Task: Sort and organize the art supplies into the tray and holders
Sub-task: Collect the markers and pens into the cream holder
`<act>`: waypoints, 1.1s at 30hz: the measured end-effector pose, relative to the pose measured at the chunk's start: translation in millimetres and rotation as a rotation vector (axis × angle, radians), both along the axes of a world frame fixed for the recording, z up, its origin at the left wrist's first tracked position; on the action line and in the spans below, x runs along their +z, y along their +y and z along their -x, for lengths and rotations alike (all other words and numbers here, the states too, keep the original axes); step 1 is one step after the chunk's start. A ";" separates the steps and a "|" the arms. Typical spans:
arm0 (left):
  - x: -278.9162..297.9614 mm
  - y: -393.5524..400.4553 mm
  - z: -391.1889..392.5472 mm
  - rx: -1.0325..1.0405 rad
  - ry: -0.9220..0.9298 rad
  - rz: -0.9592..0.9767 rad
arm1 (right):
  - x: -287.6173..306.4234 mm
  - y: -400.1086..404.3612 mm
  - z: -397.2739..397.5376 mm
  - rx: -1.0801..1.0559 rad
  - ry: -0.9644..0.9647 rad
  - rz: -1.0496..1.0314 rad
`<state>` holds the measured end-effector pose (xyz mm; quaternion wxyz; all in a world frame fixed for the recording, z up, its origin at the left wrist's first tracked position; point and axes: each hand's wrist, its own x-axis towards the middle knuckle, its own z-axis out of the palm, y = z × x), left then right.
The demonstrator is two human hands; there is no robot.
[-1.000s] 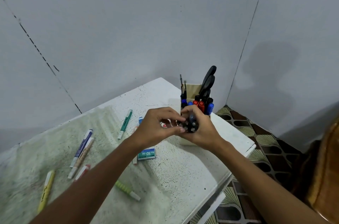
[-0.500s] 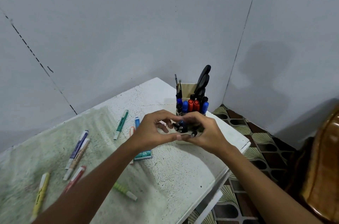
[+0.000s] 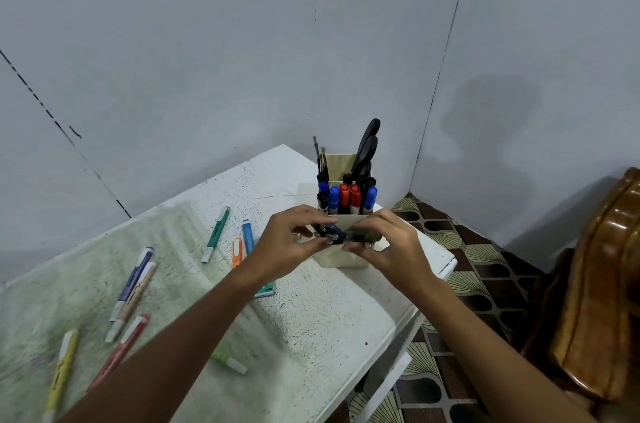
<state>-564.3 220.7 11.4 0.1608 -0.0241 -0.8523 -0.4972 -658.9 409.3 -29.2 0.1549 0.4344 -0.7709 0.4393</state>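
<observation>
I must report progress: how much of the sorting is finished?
Done: blue and red markers and black scissors stand in the cream holder. In hand: left hand and right hand hold dark pens together. Left: loose highlighters on the white table.

White speckled table [image 3: 311,318] with green, blue, orange, yellow and red markers — a cream holder [image 3: 341,164] with blue and red caps, black scissors [image 3: 367,145] — brown fan-patterned floor [image 3: 485,249].

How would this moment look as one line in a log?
both hands hold bundle of dark pens | over white holder | markers loose on table
</observation>
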 end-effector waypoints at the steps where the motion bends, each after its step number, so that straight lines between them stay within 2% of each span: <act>1: 1.3 1.8 0.7 -0.008 0.004 0.003 | 0.9 0.1 -0.3 0.008 -0.022 0.002; 14: 5.6 11.0 2.7 -0.014 0.044 -0.077 | 7.6 0.2 0.0 0.047 -0.055 -0.086; 25: 9.3 15.1 7.9 0.005 0.128 0.144 | 16.3 1.2 0.5 0.061 -0.064 -0.111; 33: 2.9 10.3 6.7 0.027 0.035 0.110 | 6.0 5.4 -6.7 0.027 -0.175 -0.061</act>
